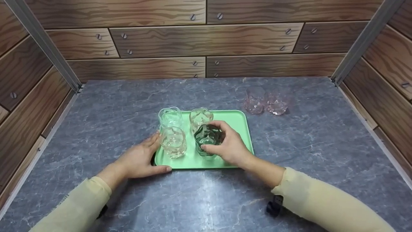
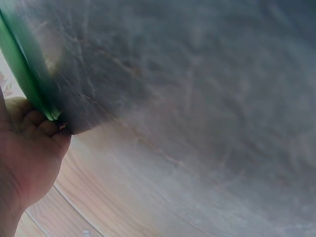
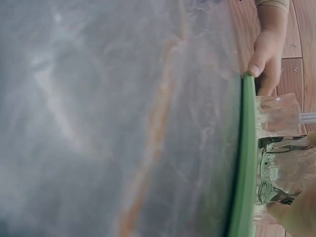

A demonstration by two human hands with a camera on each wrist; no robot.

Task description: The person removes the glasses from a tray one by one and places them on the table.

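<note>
My right hand (image 1: 232, 146) holds a dark green-grey glass (image 1: 206, 139) at the right front part of a light green tray (image 1: 230, 162), thumb on the near side and fingers round the far side. In the right wrist view the dark glass (image 3: 276, 170) stands upright close over the tray. My left hand (image 1: 140, 158) grips the tray's front left corner, thumb along the front edge and fingers at the left side. Next to those fingers is a clear glass (image 1: 173, 143). Behind are another clear glass (image 1: 170, 118) and a slightly yellowish glass (image 1: 200, 116), partly hidden by the dark one.
Two pale pink glasses, a left one (image 1: 255, 102) and a right one (image 1: 277, 104), stand side by side on the grey marbled table (image 1: 315, 141), behind the tray to the right. Wood-patterned panels (image 1: 199, 40) enclose the table at the back and sides.
</note>
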